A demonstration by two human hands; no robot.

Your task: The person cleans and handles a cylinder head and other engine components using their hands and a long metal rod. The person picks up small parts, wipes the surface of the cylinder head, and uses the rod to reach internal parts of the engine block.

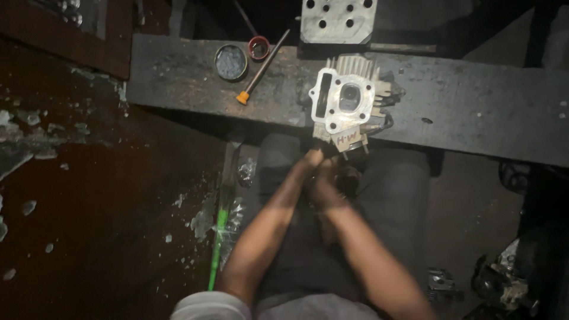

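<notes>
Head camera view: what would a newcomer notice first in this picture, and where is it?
The bright metal engine cylinder block stands out first, sitting at the near edge of the dark wooden plank. Just below it, the left hand and right hand meet close together at its lower end. Further left on the plank lie a round tin and an orange-tipped tool.

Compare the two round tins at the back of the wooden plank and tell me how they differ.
The grey tin is clearly wider than the red tin. The grey tin looks full of pale grey, lumpy contents; the red tin's inside is dark. The grey tin lies nearer the person, the red tin behind it, beside the orange-handled tool. Both are round, open-topped and rest on the plank.
</notes>
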